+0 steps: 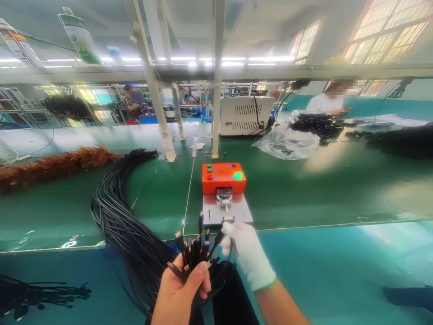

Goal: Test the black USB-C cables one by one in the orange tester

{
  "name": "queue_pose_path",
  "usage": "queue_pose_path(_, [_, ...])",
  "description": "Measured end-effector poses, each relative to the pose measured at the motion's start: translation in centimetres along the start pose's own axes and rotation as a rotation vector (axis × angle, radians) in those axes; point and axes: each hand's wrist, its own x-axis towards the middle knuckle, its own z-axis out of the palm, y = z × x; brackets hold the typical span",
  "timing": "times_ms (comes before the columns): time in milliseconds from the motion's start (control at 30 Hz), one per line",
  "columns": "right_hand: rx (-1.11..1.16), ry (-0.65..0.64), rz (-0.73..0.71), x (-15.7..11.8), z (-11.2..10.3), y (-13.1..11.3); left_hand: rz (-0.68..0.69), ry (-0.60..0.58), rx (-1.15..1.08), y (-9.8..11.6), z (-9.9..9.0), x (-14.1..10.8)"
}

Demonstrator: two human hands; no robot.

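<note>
My left hand, bare, is closed around a bunch of black cables whose plug ends point upward, several with orange tips. Beside it, my right hand wears a white glove and pinches one black cable connector between thumb and fingers. That hand is just in front of a metal plate belonging to an orange test box. The box has green and red buttons, a lit green lamp and a small dial gauge. Whether the pinched connector touches the plate I cannot tell.
A thick bundle of black cables hangs over the table's front edge at left, near a brown bundle. Shelf posts, a white metal case and a plastic bag stand behind. A person sits across the table.
</note>
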Motion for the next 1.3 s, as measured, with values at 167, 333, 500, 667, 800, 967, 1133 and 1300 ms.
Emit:
queue_pose_path(167, [-0.028, -0.012, -0.023, -0.4, 0.2, -0.3, 0.001, -0.004, -0.011, 0.1, 0.0, 0.0])
queue_pose_path(333, [-0.078, -0.025, -0.029, -0.9, 0.2, -0.9, 0.019, -0.029, 0.011, 0.0, 0.0, 0.1])
queue_pose_path(500, [-0.249, 0.090, 0.015, -2.5, 0.2, -1.2, 0.026, -0.031, 0.004, 0.1, 0.0, 0.0])
queue_pose_path(667, [-0.222, -0.008, -0.117, -3.5, -0.5, -0.7, 0.027, -0.023, 0.001, 0.2, 0.0, -0.2])
queue_pose_path(800, [0.011, -0.179, -0.065, -2.3, -1.2, -0.1, 0.032, -0.023, 0.016, 0.3, -0.1, -0.3])
queue_pose_path(967, [0.102, -0.197, -0.049, -1.0, -1.1, 0.5, 0.027, -0.016, 0.006, 0.4, -0.1, -0.3])
queue_pose_path(1133, [0.113, -0.190, -0.014, -0.8, -0.8, 0.4, 0.029, -0.025, 0.007, 0.3, -0.1, -0.2])
queue_pose_path(1300, [0.110, -0.184, -0.020, -0.8, -0.5, 0.1, 0.020, -0.010, 0.012, 0.2, -0.2, -0.1])
